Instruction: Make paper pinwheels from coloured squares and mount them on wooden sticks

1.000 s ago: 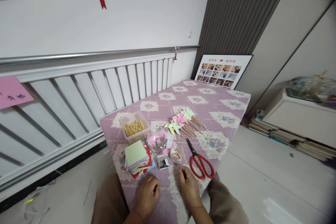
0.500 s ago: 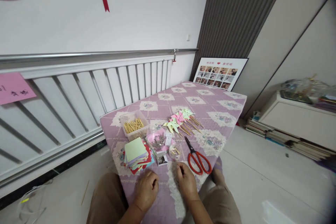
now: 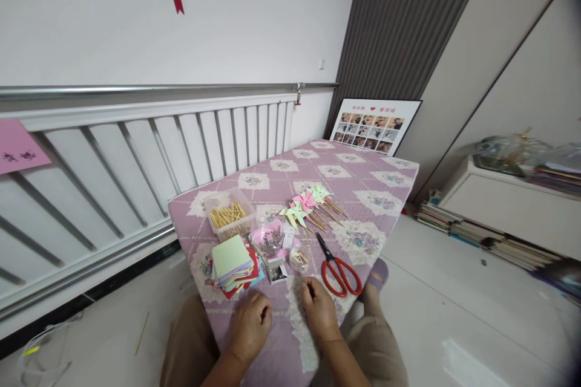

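Note:
My left hand (image 3: 250, 321) rests on the near end of the table, fingers curled in with nothing visible in them. Just beyond it lies a stack of coloured paper squares (image 3: 231, 257), pale green on top. My right hand (image 3: 319, 308), also loosely closed and seemingly holding nothing, rests left of the red-handled scissors (image 3: 339, 272). Ahead of my hands stand a small white box (image 3: 276, 272) of dark bits, a round clear tub (image 3: 299, 259) with short wooden pieces, and a pink dish (image 3: 269, 240) with small metal parts. Paper pinwheels (image 3: 304, 201) on sticks lie farther back.
A clear plastic box (image 3: 230, 216) of wooden sticks stands at the table's left edge. The flowered cloth (image 3: 336, 172) covers the table, with a white radiator (image 3: 181, 145) along its left. A framed photo board (image 3: 374, 126) leans behind. Books (image 3: 481, 242) are stacked at right.
The view has shifted slightly, so everything appears a little farther left and higher. Both hands stay in place, still closed on the table.

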{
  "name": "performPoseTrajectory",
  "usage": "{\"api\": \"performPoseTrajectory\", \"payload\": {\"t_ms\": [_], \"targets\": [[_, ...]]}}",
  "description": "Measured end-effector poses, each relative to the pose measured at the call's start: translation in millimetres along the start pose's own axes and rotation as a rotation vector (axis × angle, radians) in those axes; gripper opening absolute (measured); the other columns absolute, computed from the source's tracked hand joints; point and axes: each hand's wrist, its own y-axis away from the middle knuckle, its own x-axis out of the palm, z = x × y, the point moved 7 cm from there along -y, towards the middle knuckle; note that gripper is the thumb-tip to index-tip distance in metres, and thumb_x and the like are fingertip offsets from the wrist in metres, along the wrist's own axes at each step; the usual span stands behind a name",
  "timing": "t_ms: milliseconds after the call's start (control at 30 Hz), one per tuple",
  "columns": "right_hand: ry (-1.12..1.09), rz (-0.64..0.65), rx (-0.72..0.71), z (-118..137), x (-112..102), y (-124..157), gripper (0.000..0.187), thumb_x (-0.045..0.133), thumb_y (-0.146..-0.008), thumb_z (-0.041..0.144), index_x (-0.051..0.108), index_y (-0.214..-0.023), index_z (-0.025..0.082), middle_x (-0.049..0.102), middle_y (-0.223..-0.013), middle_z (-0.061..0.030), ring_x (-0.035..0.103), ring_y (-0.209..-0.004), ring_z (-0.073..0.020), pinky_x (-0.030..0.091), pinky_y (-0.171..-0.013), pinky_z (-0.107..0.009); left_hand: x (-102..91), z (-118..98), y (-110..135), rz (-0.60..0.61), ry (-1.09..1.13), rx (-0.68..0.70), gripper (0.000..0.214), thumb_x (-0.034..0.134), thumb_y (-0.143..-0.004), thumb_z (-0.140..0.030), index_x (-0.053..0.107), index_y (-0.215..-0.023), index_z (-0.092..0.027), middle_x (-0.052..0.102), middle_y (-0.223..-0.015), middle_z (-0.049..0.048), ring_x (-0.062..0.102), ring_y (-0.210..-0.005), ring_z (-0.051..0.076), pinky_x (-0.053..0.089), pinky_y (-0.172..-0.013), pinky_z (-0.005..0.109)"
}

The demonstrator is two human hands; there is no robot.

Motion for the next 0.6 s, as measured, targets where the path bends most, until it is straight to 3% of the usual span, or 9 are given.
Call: {"api": "performPoseTrajectory", "payload": {"t_ms": [233,600], "targets": [[0.022,0.012,-0.024,2.8,-0.8,-0.3,0.039,0.039,-0.088,0.049,0.063,-0.082,0.019,0.069,-0.077,-0.0076,0.063,-0.07,-0.0207,0.049,-0.066,-0.028,0.7,0.1,-1.4,0.011,0.009,-0.007,0.019,0.044,-0.077,-0.008,0.057,-0.073,-0.02,0.061,-0.077,0.0017,0.054,-0.075,0.016,0.037,-0.07,0.028],[0.019,0.052,-0.023,-3.5,6.4,-2.1,0.029,0.042,-0.086,0.041,0.061,-0.086,0.019,0.069,-0.08,-0.008,0.065,-0.074,-0.0218,0.049,-0.07,-0.028,-1.4,0.4,-0.6,-0.017,0.021,-0.006,0.021,0.044,-0.073,-0.005,0.059,-0.073,-0.02,0.061,-0.078,0.002,0.054,-0.077,0.016,0.037,-0.071,0.028]]}}
